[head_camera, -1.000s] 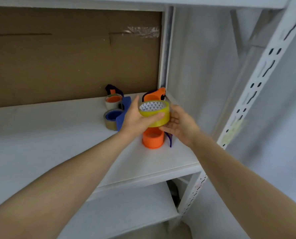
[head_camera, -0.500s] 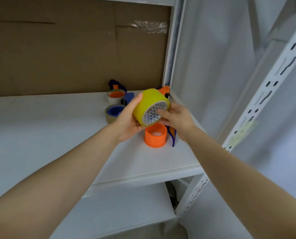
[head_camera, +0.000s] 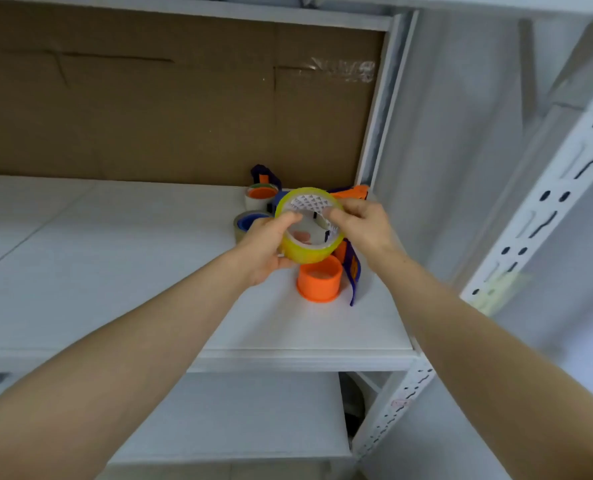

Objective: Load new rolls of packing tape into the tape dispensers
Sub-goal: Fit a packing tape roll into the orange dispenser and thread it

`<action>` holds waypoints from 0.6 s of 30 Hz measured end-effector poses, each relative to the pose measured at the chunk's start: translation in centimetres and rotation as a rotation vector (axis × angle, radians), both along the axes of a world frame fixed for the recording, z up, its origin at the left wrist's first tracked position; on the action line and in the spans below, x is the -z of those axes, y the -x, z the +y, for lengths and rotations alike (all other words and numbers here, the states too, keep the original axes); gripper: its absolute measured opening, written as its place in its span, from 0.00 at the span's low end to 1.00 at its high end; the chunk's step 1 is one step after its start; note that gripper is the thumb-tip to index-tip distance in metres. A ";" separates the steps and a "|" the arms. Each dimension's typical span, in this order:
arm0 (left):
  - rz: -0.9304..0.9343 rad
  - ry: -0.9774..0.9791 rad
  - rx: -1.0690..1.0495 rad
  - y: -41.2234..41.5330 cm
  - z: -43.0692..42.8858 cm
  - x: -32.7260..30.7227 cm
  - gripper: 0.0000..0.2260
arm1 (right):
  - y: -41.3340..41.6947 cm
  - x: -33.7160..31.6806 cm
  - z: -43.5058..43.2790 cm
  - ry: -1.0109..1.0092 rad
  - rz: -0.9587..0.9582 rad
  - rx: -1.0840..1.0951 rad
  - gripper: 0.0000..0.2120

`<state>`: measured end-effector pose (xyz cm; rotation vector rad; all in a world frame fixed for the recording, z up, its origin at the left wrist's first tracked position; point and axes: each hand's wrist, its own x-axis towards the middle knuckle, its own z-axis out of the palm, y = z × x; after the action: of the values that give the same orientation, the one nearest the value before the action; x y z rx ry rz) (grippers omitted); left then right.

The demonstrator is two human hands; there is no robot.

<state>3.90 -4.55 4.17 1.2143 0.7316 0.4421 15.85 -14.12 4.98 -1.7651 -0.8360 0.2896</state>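
- Yellow packing tape roll (head_camera: 310, 252) is held in the air above the white shelf (head_camera: 115, 271), with its open core tilted up toward the camera.
- Left hand (head_camera: 265, 244) grips the roll's outer wall at 8 o'clock, thumb curled over the rim.
- Right hand (head_camera: 364, 225) pinches the rim at 2 o'clock.
- Orange dispenser spool (head_camera: 319, 280) stands on the shelf at the roll's 6 o'clock, just beneath it.
- Blue-cored tape roll (head_camera: 250, 221) and orange-cored tape roll (head_camera: 260, 195) sit at its 10 and 11 o'clock.

The one camera sits on the person's head. It looks forward and down, close behind the left hand (head_camera: 262, 245) and right hand (head_camera: 366, 225).
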 end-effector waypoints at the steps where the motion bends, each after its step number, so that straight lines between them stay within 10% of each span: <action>1: -0.009 0.067 0.010 -0.1 -0.4 -0.1 0.15 | -0.3 0.0 -0.1 0.029 0.028 -0.035 0.06; 9: 0.170 -0.040 -0.088 -1.3 -1.5 1.1 0.24 | -1.8 0.6 -0.9 0.541 -0.469 0.107 0.13; 18: 0.249 -0.181 -0.073 -1.7 -2.1 2.9 0.16 | -1.2 2.4 -0.2 0.639 -0.717 0.132 0.11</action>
<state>5.56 -6.68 1.23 1.4327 0.9673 0.4283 17.04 -14.30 2.56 -2.5761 -1.2033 -0.2170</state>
